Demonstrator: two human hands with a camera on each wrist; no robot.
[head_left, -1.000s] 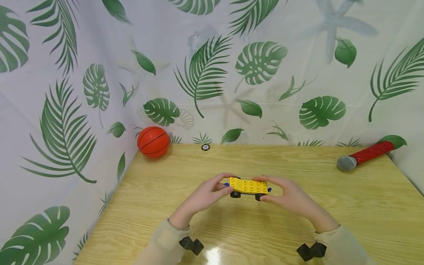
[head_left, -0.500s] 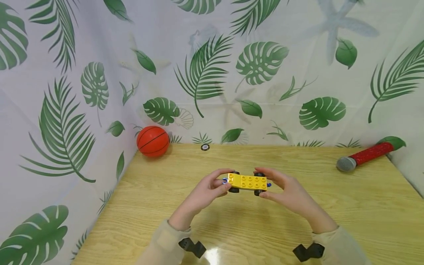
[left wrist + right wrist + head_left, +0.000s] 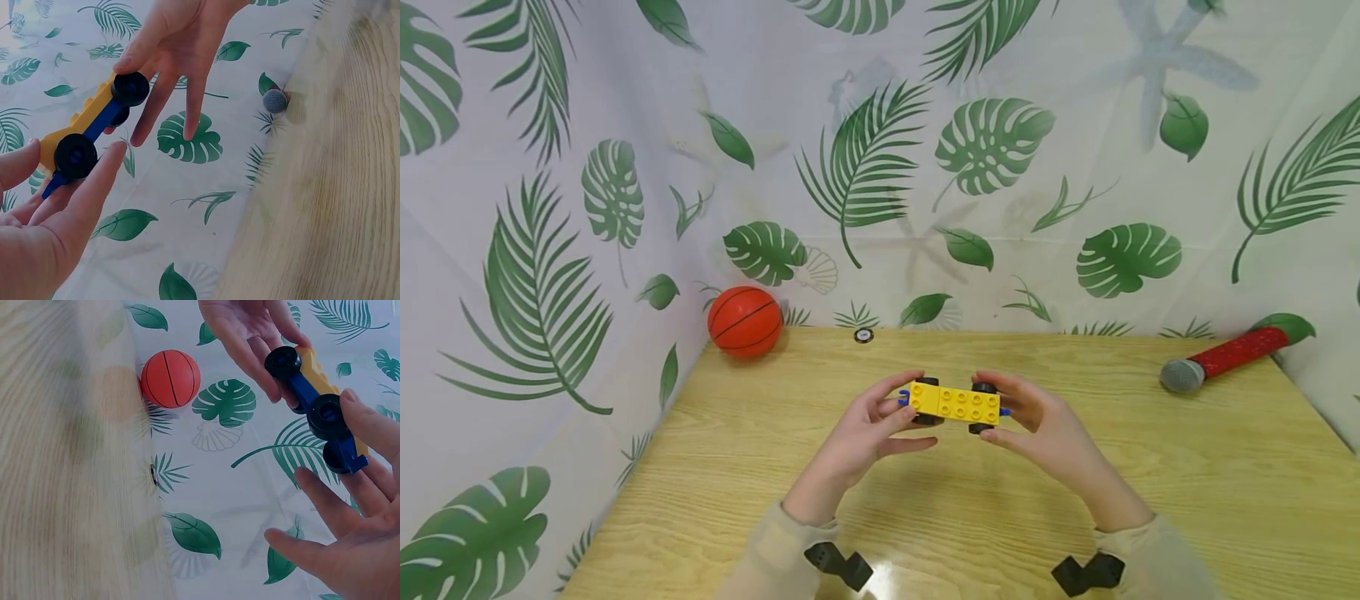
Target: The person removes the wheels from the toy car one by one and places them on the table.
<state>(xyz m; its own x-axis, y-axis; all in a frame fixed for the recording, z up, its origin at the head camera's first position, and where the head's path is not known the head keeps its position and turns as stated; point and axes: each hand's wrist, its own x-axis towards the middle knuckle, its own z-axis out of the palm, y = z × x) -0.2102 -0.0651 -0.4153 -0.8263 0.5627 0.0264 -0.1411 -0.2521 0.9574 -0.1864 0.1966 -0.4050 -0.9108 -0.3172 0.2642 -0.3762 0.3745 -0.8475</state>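
Note:
A yellow toy car (image 3: 958, 403) with studs on top, a blue chassis and black wheels is held up between both hands above the table. My left hand (image 3: 868, 429) pinches its left end, thumb on the yellow body. At the other end my right hand (image 3: 1048, 425) grips it by the rear wheels, thumb on the near one. Blue hooks stick out at both ends. In the left wrist view the toy car (image 3: 100, 119) shows its wheels and blue underside from the side. The right wrist view has the thumb against the car (image 3: 319, 403), other fingers spread below.
An orange-red toy basketball (image 3: 745, 322) sits at the table's back left corner. Near the back edge lies a small black-and-white round chip (image 3: 863, 335). A red toy microphone (image 3: 1232, 357) with a grey head rests at the back right. Leaf-printed cloth (image 3: 880, 192) walls the table (image 3: 962, 533).
Both hands have raised the toy car slightly away and to the left, tilting its studded top more into view. Some left fingers have spread out below it.

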